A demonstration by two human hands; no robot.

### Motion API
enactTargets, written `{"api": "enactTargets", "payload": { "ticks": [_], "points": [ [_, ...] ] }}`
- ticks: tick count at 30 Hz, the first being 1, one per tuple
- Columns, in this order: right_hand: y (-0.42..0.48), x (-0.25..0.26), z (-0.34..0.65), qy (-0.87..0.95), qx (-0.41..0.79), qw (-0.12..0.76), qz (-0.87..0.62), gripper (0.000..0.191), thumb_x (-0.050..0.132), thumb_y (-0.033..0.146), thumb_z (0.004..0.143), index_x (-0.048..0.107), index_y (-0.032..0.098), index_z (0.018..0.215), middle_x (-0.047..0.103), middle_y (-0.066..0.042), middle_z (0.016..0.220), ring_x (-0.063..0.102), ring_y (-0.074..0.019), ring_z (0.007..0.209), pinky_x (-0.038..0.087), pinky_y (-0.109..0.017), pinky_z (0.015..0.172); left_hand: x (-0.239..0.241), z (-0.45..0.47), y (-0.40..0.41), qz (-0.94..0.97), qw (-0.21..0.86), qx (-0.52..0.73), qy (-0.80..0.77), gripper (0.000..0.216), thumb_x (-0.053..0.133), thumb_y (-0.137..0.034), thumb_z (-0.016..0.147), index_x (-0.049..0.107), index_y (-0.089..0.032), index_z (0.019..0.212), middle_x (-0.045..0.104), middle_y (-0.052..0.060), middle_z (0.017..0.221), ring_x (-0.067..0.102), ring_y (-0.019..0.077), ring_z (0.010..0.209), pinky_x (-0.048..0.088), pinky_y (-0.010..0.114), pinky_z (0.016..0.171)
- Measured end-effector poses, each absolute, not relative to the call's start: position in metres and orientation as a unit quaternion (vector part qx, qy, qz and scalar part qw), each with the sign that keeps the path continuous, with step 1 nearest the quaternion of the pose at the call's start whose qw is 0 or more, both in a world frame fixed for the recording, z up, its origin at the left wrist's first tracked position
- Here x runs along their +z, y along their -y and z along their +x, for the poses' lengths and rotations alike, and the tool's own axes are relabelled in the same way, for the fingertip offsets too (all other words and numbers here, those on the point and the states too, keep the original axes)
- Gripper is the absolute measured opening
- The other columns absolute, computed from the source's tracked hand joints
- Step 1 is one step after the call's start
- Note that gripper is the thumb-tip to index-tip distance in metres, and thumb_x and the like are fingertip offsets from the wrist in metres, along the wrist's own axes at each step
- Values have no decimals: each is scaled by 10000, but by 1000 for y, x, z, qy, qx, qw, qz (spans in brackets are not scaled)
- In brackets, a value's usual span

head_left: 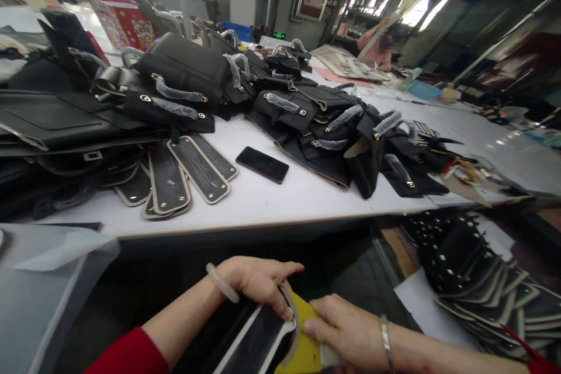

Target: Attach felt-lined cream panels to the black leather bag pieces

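My left hand (258, 280), with a pale bangle at its wrist, is at the lower middle, one finger stretched out to the right. Its thumb presses on the end of a black leather piece with pale edges (252, 342), which runs down out of view. Just right of it, my right hand (339, 327) is closed on a yellow piece (300, 347) with a curved grey edge. The yellow piece lies against the end of the black piece. The lower part of both pieces and some fingers of the right hand are hidden.
Ahead is a white table (280, 207) with black handbags (184, 70), a phone (262, 164) and black panels with pale edges (199, 169). At right lies a stack of similar black panels (491, 304). Translucent sheeting (48, 286) is at left. Another person (377, 49) sits far back.
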State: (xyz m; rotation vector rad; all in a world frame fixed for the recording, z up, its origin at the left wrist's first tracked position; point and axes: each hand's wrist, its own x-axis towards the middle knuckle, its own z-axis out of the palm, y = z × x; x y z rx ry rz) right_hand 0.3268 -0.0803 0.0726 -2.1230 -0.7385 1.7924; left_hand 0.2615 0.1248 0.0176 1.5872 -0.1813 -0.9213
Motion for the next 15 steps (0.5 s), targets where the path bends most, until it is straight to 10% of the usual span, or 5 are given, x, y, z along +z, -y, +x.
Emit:
{"api": "enactTargets", "payload": {
  "ticks": [15],
  "points": [
    [81,65,310,256,609,217,-718,354,462,465,885,567,143,781,523,0,687,431,-95,580,337,-185,507,31,262,-131,712,583,-374,113,1136,777,-396,641,147,-86,1534,692,148,1148,656,307,1004,509,368,854]
  ]
}}
